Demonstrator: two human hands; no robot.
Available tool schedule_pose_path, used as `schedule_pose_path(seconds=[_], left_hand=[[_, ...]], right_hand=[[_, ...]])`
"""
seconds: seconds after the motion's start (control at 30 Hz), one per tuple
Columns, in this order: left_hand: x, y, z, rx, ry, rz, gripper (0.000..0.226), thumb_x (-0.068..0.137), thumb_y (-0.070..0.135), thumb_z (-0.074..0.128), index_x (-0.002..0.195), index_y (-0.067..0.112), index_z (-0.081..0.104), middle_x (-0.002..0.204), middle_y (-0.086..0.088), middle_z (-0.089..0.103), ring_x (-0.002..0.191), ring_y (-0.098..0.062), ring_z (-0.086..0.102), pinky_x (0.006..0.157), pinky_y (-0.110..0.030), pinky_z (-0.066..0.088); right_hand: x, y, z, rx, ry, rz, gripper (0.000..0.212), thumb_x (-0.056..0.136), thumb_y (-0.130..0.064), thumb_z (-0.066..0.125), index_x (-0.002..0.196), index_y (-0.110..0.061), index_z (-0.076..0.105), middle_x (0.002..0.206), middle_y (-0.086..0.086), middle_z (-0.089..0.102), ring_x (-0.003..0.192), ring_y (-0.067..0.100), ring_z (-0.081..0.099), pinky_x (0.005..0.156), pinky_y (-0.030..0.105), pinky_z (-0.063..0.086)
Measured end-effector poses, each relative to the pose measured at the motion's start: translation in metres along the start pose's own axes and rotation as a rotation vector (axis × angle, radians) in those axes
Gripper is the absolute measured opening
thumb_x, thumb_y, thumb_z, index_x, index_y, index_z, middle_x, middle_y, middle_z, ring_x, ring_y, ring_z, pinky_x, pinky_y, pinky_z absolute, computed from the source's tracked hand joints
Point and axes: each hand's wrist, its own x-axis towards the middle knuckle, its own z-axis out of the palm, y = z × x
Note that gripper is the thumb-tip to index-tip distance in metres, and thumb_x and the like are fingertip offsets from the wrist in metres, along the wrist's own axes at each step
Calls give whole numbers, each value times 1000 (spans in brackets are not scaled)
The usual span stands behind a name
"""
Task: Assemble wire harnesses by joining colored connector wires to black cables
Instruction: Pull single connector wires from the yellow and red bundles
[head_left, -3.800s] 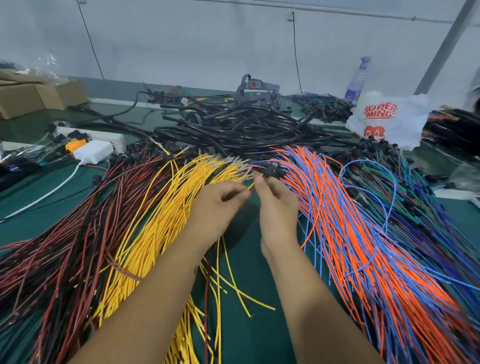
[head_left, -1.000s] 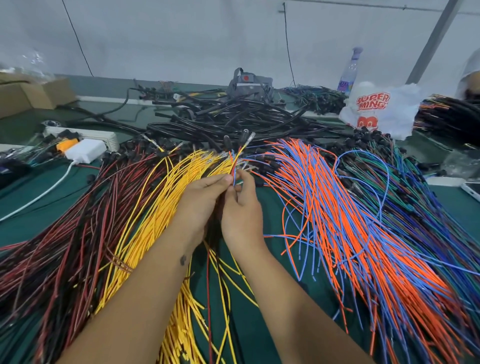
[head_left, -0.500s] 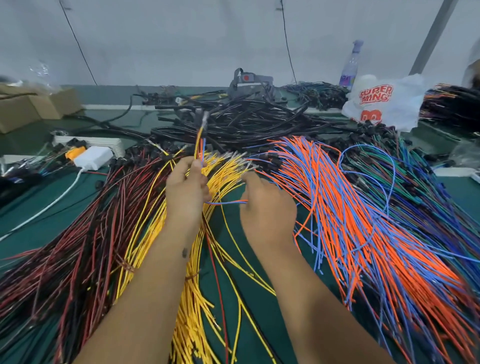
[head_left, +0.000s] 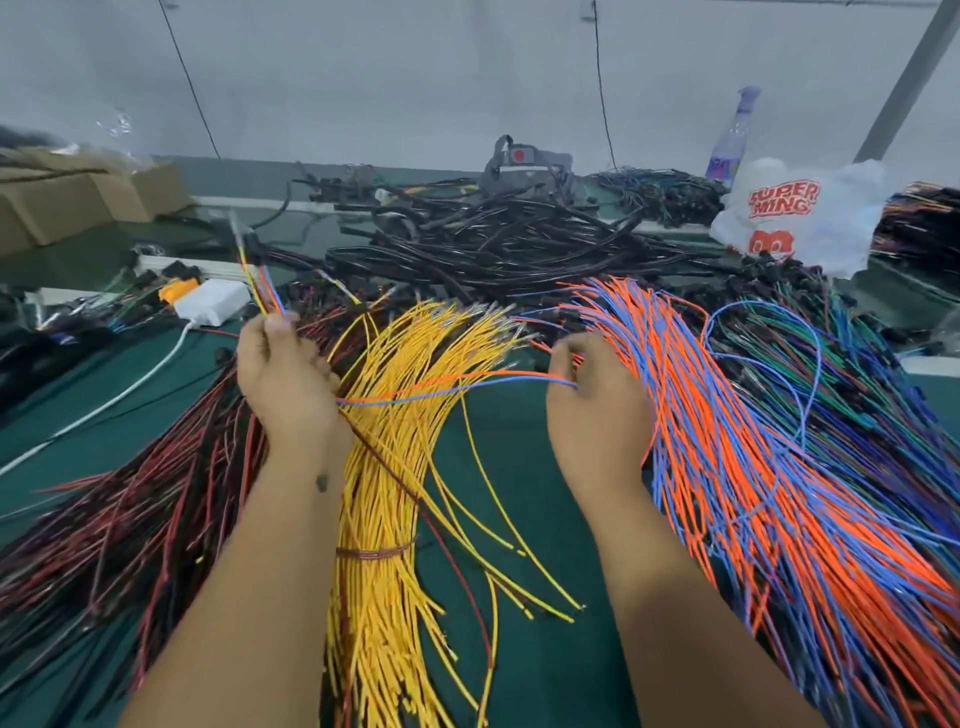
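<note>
My left hand (head_left: 283, 379) grips a small set of wires (head_left: 262, 283) (yellow, red, orange, blue) with their metal tips pointing up and away. An orange and a blue wire (head_left: 447, 387) run from that hand rightward to my right hand (head_left: 597, 410), whose fingers pinch them at the edge of the orange-and-blue wire pile (head_left: 753, 467). Between my hands fans the yellow wire bundle (head_left: 395, 467), tied with a band. Red-and-black wires (head_left: 145, 493) spread at the left. Black cables (head_left: 498, 244) lie heaped behind.
A white plastic bag (head_left: 800, 218) and a spray bottle (head_left: 735, 135) stand at the back right. Cardboard boxes (head_left: 67, 197) sit back left, with a white charger (head_left: 210, 304) and power strip nearby. Green and blue wires (head_left: 831, 353) cover the far right of the green table (head_left: 524, 519).
My left hand has carried its gathered wires leftward and up, away from my right hand. The orange and blue wires now stretch out between the two hands.
</note>
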Motion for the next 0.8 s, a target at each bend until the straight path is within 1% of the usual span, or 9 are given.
schedule_pose_path(seconds=[0.07, 0.13, 0.23, 0.3, 0.4, 0.5, 0.6, 0.73, 0.8], left_hand=[[0, 3, 1, -46, 15, -39, 28, 104, 23, 36, 78, 21, 46, 50, 8, 29, 40, -6, 23, 38, -16, 19], [2, 5, 0, -73, 9, -67, 28, 104, 23, 36, 78, 20, 47, 47, 9, 28, 39, -5, 21, 38, -16, 18], [1, 3, -1, -24, -7, -94, 27, 103, 20, 36, 78, 19, 47, 43, 11, 25, 37, -5, 20, 38, -15, 18], [-3, 1, 0, 38, -32, -95, 26, 102, 19, 38, 78, 18, 49, 43, 11, 26, 38, -6, 21, 38, -17, 19], [-7, -2, 2, 145, -99, -45, 27, 102, 18, 39, 77, 19, 50, 49, 7, 29, 41, -7, 22, 40, -20, 19], [-10, -2, 4, 189, -122, -20, 28, 102, 17, 40, 76, 20, 50, 51, 7, 29, 41, -7, 22, 40, -20, 18], [-9, -2, 6, 136, -149, -65, 28, 103, 17, 38, 76, 20, 48, 43, 11, 27, 38, -5, 20, 37, -18, 17], [-15, -3, 21, -155, -261, -323, 29, 105, 22, 32, 81, 17, 48, 42, 11, 23, 33, -2, 18, 33, -13, 16], [-23, -6, 30, -62, -318, -331, 30, 104, 24, 33, 82, 15, 52, 40, 11, 27, 33, -4, 23, 34, -15, 20]], right_hand=[[-4, -9, 2, 269, 78, -11, 17, 91, -31, 58, 108, -34, 56, 64, -12, 49, 63, 10, 51, 59, 30, 37], [-4, -12, 1, 471, 183, 40, 40, 86, -33, 65, 121, -39, 45, 75, -12, 49, 66, 3, 48, 62, 14, 37], [-3, -13, 1, 622, 286, 156, 58, 82, -33, 73, 129, -26, 40, 88, -1, 52, 69, 0, 46, 68, 10, 37], [0, -14, 0, 738, 328, 227, 60, 83, -29, 74, 131, -16, 39, 89, 8, 52, 71, 5, 48, 69, 13, 38], [0, -16, -2, 938, 328, 320, 56, 87, -26, 69, 130, -9, 38, 82, 15, 48, 72, 29, 49, 70, 34, 43], [7, -16, -5, 1087, 169, 434, 36, 91, -35, 59, 119, -15, 47, 71, 6, 50, 52, 23, 47, 54, 27, 40], [14, -22, 1, 974, -227, 480, 34, 87, -39, 54, 112, -15, 53, 68, 4, 51, 40, 12, 47, 48, 22, 38], [-21, -29, 9, 671, -526, 1, 48, 76, -43, 67, 120, -28, 52, 80, -5, 54, 62, 8, 51, 60, 20, 43], [-34, -33, 12, 492, -590, -200, 67, 68, -56, 68, 128, -41, 43, 87, -12, 55, 67, 10, 54, 66, 31, 49]])
